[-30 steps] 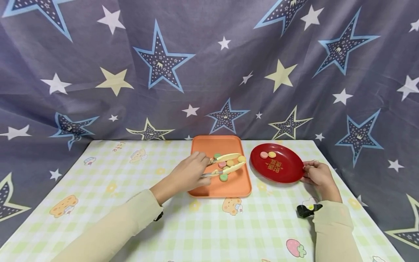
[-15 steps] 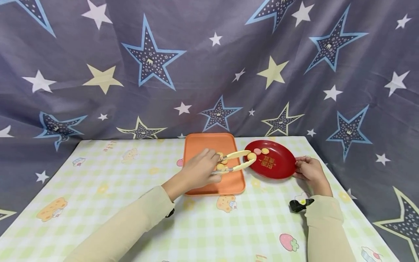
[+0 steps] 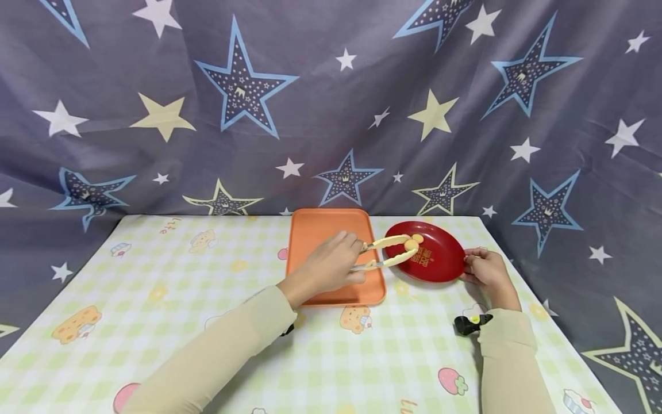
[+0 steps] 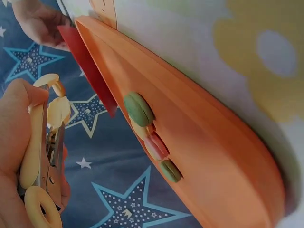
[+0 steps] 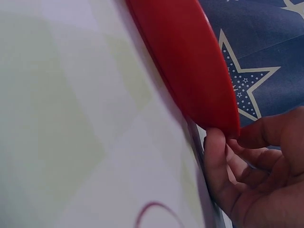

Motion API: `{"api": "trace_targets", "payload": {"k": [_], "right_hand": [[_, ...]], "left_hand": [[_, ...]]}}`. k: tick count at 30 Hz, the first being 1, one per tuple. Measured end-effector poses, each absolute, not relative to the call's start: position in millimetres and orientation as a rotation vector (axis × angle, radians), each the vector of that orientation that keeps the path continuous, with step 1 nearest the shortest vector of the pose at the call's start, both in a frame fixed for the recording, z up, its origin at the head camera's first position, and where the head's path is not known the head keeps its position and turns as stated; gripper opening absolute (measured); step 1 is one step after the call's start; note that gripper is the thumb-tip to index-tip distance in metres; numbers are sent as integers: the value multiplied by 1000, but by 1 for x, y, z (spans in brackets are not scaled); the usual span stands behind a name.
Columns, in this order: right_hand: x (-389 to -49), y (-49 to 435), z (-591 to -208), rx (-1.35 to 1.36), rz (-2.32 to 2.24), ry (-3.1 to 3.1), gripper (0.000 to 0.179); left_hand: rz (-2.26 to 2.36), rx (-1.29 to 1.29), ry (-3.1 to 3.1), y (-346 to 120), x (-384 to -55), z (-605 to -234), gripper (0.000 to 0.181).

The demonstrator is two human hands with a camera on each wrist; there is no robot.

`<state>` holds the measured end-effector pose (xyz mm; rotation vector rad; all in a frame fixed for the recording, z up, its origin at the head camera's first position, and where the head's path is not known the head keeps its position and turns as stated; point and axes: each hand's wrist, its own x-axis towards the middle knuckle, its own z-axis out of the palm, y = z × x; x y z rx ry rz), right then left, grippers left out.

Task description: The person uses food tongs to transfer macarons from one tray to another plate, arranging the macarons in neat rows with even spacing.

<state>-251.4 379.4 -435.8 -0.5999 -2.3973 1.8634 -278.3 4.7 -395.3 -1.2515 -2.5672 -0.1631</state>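
Observation:
My left hand [image 3: 333, 261] grips a pair of tongs [image 3: 384, 242] with pale yellow tips, reaching across the orange tray [image 3: 331, 224]. Between the tips is a yellow macaron [image 3: 411, 245], above the left part of a red plate [image 3: 445, 259] with gold characters. Another yellow macaron [image 3: 418, 238] lies on the plate just behind it; the plate's pink one is hidden. At the plate's right rim, my right hand [image 5: 266, 166] pinches the edge between thumb and fingers. Green macarons [image 4: 138, 109] and a pink macaron [image 4: 156, 146] show in the tray in the left wrist view.
A checked tablecloth [image 3: 207, 345] with cartoon prints covers the table. Behind and beside it hangs a dark curtain [image 3: 310, 126] with stars. The tray stands close to the plate's left side.
My left hand has carried the yellow macaron in the tongs rightward, from over the tray to over the plate. The right hand keeps its hold on the rim. The head view has shifted slightly.

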Motion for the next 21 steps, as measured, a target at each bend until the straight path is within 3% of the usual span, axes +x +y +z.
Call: {"api": "trace_targets", "payload": {"k": [21], "right_hand": [[-251,377,-437,-608,1814,-2436,38]], "left_hand": [[-111,-1272,-2548,51,-291,-403,36]]}}
